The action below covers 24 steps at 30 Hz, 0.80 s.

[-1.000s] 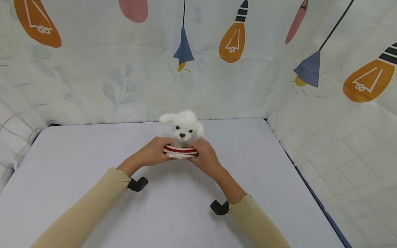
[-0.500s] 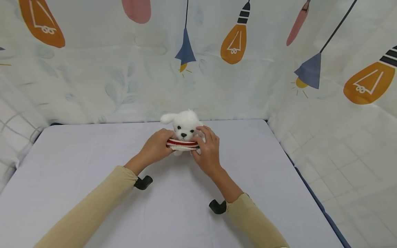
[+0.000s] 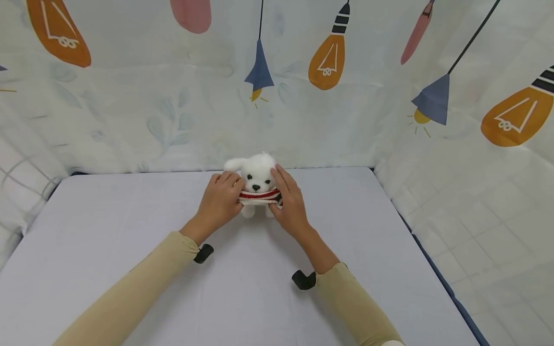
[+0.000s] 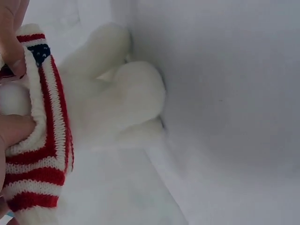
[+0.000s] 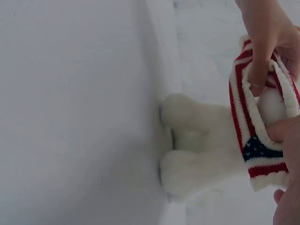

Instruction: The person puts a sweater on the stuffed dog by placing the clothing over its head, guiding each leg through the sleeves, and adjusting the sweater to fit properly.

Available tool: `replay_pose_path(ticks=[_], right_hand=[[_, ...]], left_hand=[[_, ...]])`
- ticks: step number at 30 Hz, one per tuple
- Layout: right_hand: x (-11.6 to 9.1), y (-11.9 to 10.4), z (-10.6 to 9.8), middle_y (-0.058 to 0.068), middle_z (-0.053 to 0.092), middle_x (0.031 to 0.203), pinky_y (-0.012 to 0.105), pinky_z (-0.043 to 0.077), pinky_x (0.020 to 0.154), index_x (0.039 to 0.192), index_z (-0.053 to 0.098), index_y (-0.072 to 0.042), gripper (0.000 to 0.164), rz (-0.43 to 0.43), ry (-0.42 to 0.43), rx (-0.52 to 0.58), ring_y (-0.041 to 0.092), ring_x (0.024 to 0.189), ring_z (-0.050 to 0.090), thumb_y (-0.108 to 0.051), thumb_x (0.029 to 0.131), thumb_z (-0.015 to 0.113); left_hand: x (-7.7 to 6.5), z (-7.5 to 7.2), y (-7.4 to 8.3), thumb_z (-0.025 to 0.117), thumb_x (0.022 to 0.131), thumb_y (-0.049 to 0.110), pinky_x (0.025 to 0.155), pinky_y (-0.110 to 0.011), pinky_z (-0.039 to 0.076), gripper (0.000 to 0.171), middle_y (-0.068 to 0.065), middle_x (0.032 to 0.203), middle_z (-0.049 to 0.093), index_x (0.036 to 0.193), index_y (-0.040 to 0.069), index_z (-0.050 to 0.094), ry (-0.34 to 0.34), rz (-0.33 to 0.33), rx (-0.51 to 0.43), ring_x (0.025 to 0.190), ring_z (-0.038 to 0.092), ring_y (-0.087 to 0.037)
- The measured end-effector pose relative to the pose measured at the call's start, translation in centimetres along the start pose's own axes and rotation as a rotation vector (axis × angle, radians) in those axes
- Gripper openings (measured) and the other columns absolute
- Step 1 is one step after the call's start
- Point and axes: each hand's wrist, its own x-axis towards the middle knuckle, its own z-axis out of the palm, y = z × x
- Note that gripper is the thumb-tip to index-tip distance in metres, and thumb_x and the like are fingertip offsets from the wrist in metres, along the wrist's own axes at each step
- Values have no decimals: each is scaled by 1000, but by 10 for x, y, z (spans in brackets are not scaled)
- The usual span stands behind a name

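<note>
A white plush dog [image 3: 258, 168] stands upright near the far side of the table, facing me. A knitted red-and-white striped sweater [image 3: 259, 196] with a navy patch sits bunched under its chin. My left hand [image 3: 220, 198] pinches the sweater's edge at the dog's left-hand side in the head view. On the other side my right hand [image 3: 291, 202] grips the edge, its fingers reaching up beside the dog's head. In the left wrist view, the sweater [image 4: 54, 112] has its opening stretched between both thumbs. White legs [image 5: 187, 173] show below it in the right wrist view.
A white cloth covers the table [image 3: 242, 298]. Behind it hangs a pale curtain [image 3: 173, 96] printed with bulbs and lamps, which continues along the right side. Black curved pieces [image 3: 304, 279] stick out from both sleeve cuffs.
Both hands have moved the sweater up and away from me, closer under the dog's chin. The dog's front legs now show below it. The right fingers have risen beside the head.
</note>
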Motion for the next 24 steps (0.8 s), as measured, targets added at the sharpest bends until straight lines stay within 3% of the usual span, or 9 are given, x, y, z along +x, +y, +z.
replay_pose_path(ticks=[4,8,12,16,20,24], right_hand=[[4,3,-2,8,30,157,46,37,110,150,33,-13,80,-19,-9,12,25,143,32,-1,81,71],[8,5,-3,10,26,159,49,36,111,151,32,-14,82,-43,-17,14,26,145,29,-2,80,71],[13,6,-4,11,25,160,50,35,111,151,32,-14,82,-52,-20,19,26,146,27,0,79,69],[16,7,-3,10,24,160,48,34,112,151,32,-14,80,-53,-27,29,25,147,27,1,81,68],[17,7,-1,10,27,159,47,36,112,151,32,-13,82,-43,-37,42,24,146,29,3,79,69],[17,7,1,8,32,157,47,39,109,151,33,-15,85,-14,-51,60,23,144,33,7,77,69]], left_hand=[[3,3,-5,68,68,-2,86,-47,43,23,-14,115,58,89,3,60,95,44,35,114,52,-31],[7,4,-11,69,69,1,89,-49,44,38,-18,129,53,105,2,56,123,52,27,123,49,-33],[13,5,-17,73,67,5,98,-50,42,74,-19,144,45,135,0,44,80,50,6,133,43,-34],[18,4,-21,82,63,9,107,-52,36,96,-18,148,43,146,1,33,-15,26,-43,138,39,-35],[21,3,-21,84,65,8,110,-54,32,94,-16,143,49,145,3,36,-87,-13,-100,136,42,-34],[22,4,-19,79,69,3,107,-54,34,81,-16,136,54,142,4,44,-79,-18,-142,130,46,-33]])
